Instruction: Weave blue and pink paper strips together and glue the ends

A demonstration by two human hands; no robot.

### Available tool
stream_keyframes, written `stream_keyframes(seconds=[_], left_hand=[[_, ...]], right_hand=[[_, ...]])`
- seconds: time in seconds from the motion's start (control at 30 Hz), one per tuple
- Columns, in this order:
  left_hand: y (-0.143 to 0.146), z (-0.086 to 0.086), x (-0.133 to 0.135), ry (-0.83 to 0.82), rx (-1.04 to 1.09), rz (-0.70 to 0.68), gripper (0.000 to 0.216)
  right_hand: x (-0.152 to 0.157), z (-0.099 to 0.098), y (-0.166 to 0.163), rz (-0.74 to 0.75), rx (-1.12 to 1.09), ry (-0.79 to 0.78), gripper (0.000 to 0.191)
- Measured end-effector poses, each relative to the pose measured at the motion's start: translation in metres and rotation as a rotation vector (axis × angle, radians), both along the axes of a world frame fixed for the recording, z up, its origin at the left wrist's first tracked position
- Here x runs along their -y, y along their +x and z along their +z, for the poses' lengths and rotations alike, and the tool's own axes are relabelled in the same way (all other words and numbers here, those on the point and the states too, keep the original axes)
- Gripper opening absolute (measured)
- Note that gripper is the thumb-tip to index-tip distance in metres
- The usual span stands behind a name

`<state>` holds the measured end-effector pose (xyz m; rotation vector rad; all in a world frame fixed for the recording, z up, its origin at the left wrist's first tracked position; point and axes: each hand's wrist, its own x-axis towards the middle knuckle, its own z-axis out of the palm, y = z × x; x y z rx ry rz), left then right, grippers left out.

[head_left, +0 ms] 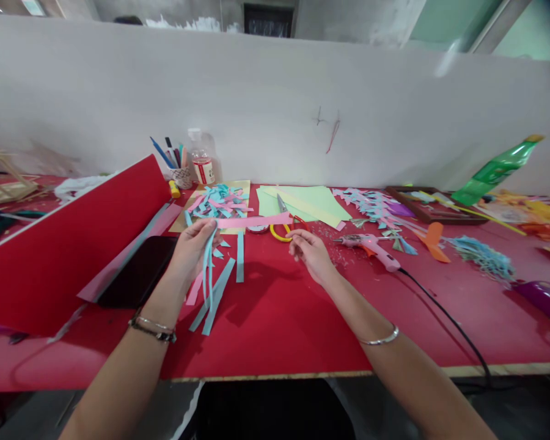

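Observation:
My left hand (195,244) is closed, pinching a pink paper strip (252,221) that stretches out to the right, along with light blue paper strips (208,269) that hang down. Just below the free end of the pink strip is my right hand (310,252), thumb and fingertips drawn together; anything between them is too small to make out. Scissors (280,234) with a yellow handle loop lie behind the pink strip, partly hidden. Loose blue strips (220,296) rest on the red table (275,330) under my left hand. Behind it sits a pile of blue and pink paper pieces (220,200).
To the right, a pink glue gun (371,244) trails a black cord over the table edge. Pale green sheets (311,205) lie at the back. A leaning red board (82,244) and a dark phone (137,272) are left. A green bottle (497,171) tilts at far right.

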<state>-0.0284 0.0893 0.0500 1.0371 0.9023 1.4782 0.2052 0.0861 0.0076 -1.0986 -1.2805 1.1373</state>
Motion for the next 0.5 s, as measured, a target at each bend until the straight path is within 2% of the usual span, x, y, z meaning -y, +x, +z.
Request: stream_keyframes(seconds=[0.2, 0.33, 0.43, 0.5], left_hand=[[0.002, -0.004, 0.000, -0.032, 0.190, -0.182, 0.017], [0.001, -0.013, -0.001, -0.109, 0.141, -0.250, 0.028], [-0.001, -0.016, -0.002, -0.149, 0.077, -0.243, 0.029], [0.000, -0.015, -0.001, -0.137, 0.058, -0.254, 0.028]], right_hand=[[0.001, -0.004, -0.002, 0.072, 0.200, 0.038, 0.017], [0.009, 0.000, -0.007, 0.213, 0.416, 0.158, 0.010], [0.015, 0.004, -0.014, 0.307, 0.569, 0.276, 0.018], [0.016, 0.005, -0.022, 0.339, 0.619, 0.292, 0.024]])
